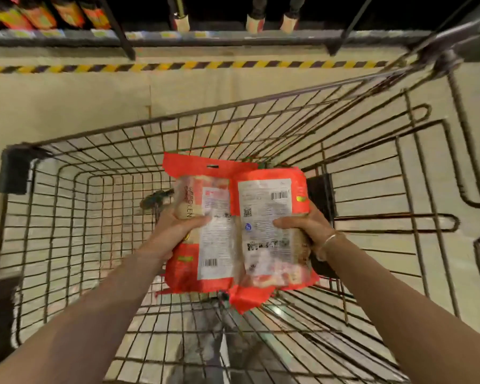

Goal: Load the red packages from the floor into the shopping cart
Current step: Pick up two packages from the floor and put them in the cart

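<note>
Two red packages with white printed labels are held side by side over the wire shopping cart (pixel 75 217). My left hand (pixel 175 225) grips the left red package (pixel 208 245) by its left edge, thumb on top. My right hand (pixel 308 225) grips the right red package (pixel 269 223) by its right edge, thumb across the label. Both packages lie label-up and touch along their inner edges. They hang above the middle of the cart's basket. I see nothing lying in the basket below them.
The cart's folded child seat frame (pixel 432 189) is at the right. Beyond the cart runs a yellow-and-black striped floor line (pixel 205 65) and a store shelf (pixel 67 34) with colourful packets at the top left. A person's feet (pixel 269 23) stand at the top.
</note>
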The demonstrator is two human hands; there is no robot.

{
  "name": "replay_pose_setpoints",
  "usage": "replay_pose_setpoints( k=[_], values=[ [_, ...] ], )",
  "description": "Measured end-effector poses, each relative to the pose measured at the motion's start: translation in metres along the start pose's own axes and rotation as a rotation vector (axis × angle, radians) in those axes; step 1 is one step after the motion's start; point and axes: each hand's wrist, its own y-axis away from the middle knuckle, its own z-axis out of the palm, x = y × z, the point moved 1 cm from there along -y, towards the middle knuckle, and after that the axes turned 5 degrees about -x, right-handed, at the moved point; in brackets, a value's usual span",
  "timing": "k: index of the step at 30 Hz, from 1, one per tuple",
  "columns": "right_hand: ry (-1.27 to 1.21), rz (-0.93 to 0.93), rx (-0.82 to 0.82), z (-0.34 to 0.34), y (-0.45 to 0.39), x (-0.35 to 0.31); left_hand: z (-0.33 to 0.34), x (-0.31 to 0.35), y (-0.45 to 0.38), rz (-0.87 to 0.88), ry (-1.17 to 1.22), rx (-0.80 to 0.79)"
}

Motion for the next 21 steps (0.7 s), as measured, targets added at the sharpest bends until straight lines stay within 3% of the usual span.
replay_pose_setpoints(
  k=[10, 14, 17, 21],
  values=[
    [0.104, 0.126, 0.099, 0.011, -0.112, 0.11, -0.037, -0.117, -0.098, -0.242, -0.07, 0.153],
    [0.147, 0.235, 0.236, 0.012, -0.125, 0.133, -0.041, -0.125, -0.098, -0.289, -0.058, 0.215],
    [0.252, 0.258, 0.305, 0.016, -0.128, 0.14, -0.042, -0.126, -0.099, -0.226, -0.239, 0.197],
    [0.377, 0.256, 0.328, 0.022, -0.124, 0.131, -0.035, -0.114, -0.103, -0.384, -0.515, 0.341]
  ],
)
